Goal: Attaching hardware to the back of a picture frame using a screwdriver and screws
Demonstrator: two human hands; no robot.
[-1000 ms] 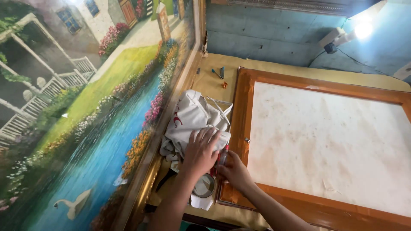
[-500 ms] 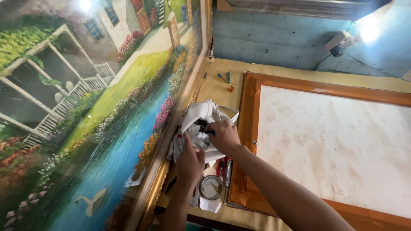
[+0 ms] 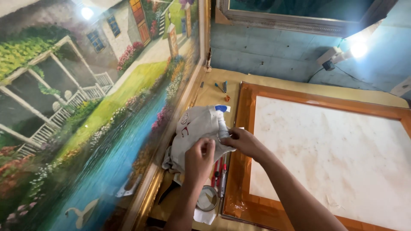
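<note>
Largest first: a big landscape painting (image 3: 85, 111) in a gilt frame is leaning along your left, taking up that whole side. To your right a wooden-framed panel (image 3: 325, 154) with a pale stained back is lying flat on the paper-covered counter (image 3: 274, 83).

Between the two, a white cloth (image 3: 195, 128) is sitting bunched on the counter. Soft and light, so it's going to fold and slide rather than hold shape; best gathered in a fistful.

Your right hand (image 3: 242, 142) is wrapping around a small white bottle (image 3: 222, 128), grip clenched on its body, with the bottle standing roughly upright just over the cloth. Looks like light plastic, likely slick; holding mid-body seems safest.

Your left hand (image 3: 199, 160) is pinching the cloth's near edge, fingers closing on fabric.

Below the hands: a round tin (image 3: 206, 197), red-handled tools (image 3: 217, 171). Farther back, small bits (image 3: 221, 87) are lying near the wall.
</note>
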